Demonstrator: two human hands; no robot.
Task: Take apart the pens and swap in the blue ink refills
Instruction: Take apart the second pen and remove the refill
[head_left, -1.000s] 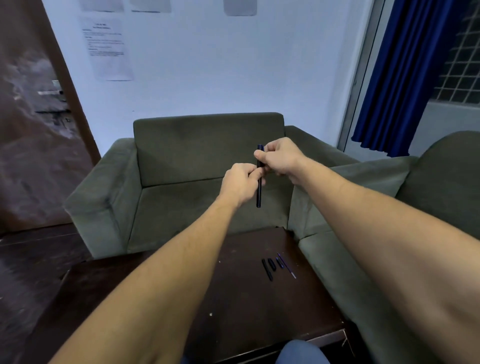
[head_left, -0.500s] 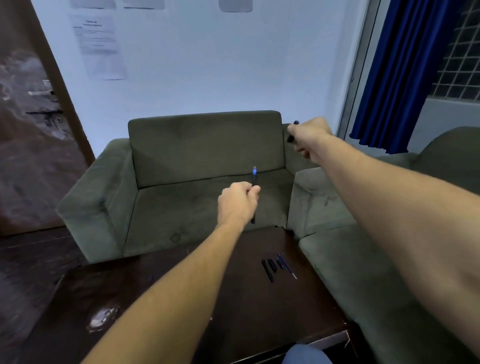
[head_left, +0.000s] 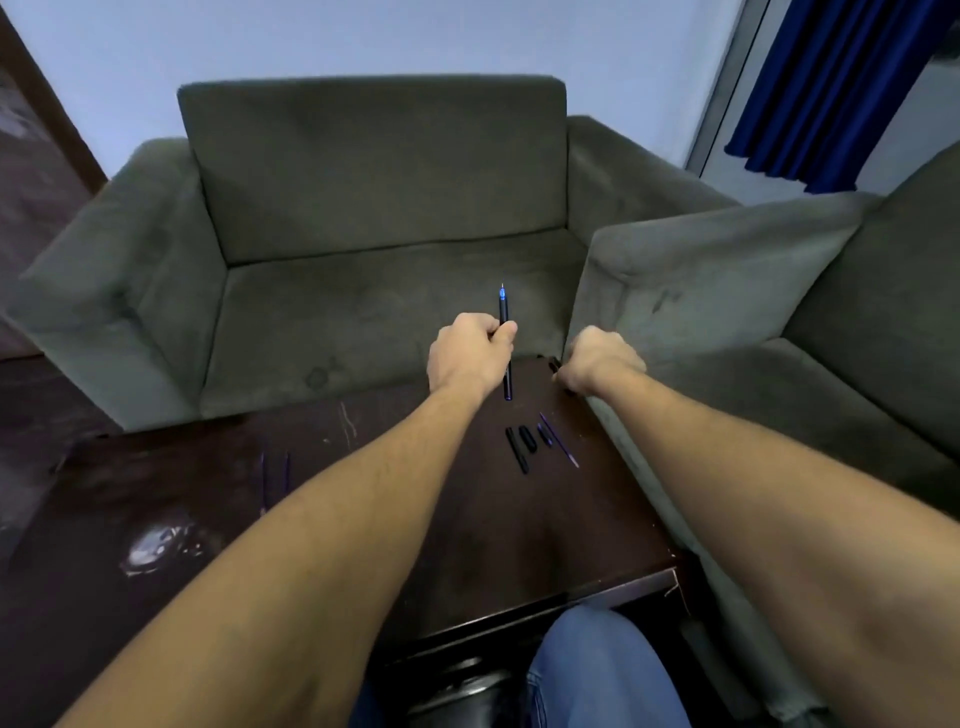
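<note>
The hands have parted: the left hand (head_left: 470, 357) grips the uncapped pen (head_left: 504, 313) upright over the desk (head_left: 467, 545), while the right hand (head_left: 603, 364) holds its cap (head_left: 554, 365) low at the far right edge, probably to set it down.

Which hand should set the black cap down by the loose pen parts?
Right hand: it grips the black cap at the dark wooden table, near the loose black pen parts. Left hand holds the blue-tipped black pen.

The black pen (head_left: 504, 340) stands upright, blue tip up; pen pieces (head_left: 520, 448) and refill (head_left: 559, 447) lie on table (head_left: 519, 545).
</note>
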